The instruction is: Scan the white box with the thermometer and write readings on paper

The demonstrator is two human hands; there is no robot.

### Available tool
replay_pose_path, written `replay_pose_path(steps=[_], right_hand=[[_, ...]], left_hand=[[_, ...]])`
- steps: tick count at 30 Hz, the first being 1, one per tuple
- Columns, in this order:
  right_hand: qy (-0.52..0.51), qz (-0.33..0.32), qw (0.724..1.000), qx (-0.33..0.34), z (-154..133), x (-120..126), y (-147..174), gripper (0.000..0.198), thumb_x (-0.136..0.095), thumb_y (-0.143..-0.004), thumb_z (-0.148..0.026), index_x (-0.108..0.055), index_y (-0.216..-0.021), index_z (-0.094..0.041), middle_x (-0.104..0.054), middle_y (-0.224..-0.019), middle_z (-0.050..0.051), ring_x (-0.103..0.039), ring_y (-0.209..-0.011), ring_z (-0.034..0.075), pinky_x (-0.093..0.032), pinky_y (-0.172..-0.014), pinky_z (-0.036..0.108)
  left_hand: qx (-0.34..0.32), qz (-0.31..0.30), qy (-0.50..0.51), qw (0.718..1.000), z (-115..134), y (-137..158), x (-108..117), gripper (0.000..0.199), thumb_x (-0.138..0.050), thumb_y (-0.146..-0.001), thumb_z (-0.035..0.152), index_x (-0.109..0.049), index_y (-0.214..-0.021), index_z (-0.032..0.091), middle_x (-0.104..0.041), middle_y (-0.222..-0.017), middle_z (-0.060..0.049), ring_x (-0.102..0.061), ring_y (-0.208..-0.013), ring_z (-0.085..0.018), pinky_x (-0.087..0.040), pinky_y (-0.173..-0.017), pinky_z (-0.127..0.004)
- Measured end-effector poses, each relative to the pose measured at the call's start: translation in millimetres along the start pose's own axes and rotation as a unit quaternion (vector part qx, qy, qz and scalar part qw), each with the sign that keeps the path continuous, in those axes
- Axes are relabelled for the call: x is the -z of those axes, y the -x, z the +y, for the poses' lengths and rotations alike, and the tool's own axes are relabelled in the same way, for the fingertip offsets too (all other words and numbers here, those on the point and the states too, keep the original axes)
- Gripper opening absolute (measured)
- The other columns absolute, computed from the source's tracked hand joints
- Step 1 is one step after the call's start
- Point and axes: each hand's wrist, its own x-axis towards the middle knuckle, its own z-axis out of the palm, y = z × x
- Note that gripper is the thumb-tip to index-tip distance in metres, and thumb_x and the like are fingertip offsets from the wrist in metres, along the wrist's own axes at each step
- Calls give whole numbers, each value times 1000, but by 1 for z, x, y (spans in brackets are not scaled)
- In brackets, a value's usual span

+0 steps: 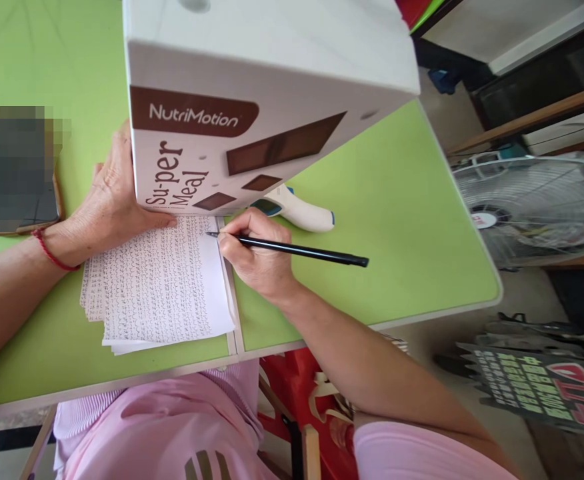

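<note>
My right hand (263, 257) pinches a black pen (312, 252), its tip at the right part of the top sheet. That sheet of paper (162, 287) is covered in dense handwritten rows, with more sheets under it. My left hand (115, 193) spreads at the lower left corner of a white box (187, 73) marked NutriMotion. Its thumb stretches along the box's bottom edge over the paper, while the fingers run up the box's left side, their tips partly hidden. The box covers the top of the paper.
The green table (392, 220) carries a phone (19, 173) at the left. A white and blue handheld device (305, 210) lies partly behind the box. Off the table's right side stand a fan (532, 207) and a dark printed sign (537, 387). A red bag (302, 380) hangs below the front edge.
</note>
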Motion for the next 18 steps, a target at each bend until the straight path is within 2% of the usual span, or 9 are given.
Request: replay_pose_path(steps=[4, 10, 14, 18], right_hand=[[14, -1, 1000, -7, 0, 0, 0, 12, -64, -81, -23, -54, -74, -27, -54, -61, -7, -45, -53, 12, -46, -53, 28], [-7, 8, 1000, 16, -1, 0, -1, 11, -62, -80, -22, -55, -74, -27, -56, -60, -7, -45, -51, 12, -45, -51, 28], [-1, -3, 1000, 4, -1, 0, -2, 13, -63, -80, -21, -53, -73, -27, -56, -60, -7, -46, -51, 12, -46, -51, 28], [-18, 2, 999, 26, 0, 1, -2, 14, -63, -81, -20, -54, -73, -27, -56, -59, -8, -45, -49, 11, -44, -50, 27]], left_hand=[[32, -3, -16, 999, 6, 1, 2, 97, -73, -87, 77, -36, -168, 40, -56, -165, -7, -52, -155, -46, -54, -113, -68], [-6, 16, 13, 1000, 5, 3, 2, 86, -77, -88, 68, -45, -163, 41, -64, -155, -8, -54, -153, -45, -52, -115, -73], [-2, 18, 8, 1000, 5, 2, 2, 84, -81, -85, 65, -48, -159, 43, -64, -155, -7, -54, -152, -45, -56, -111, -72], [10, 26, 8, 1000, 8, 2, 1, 81, -78, -85, 69, -50, -157, 42, -62, -157, -8, -56, -150, -46, -56, -109, -73]])
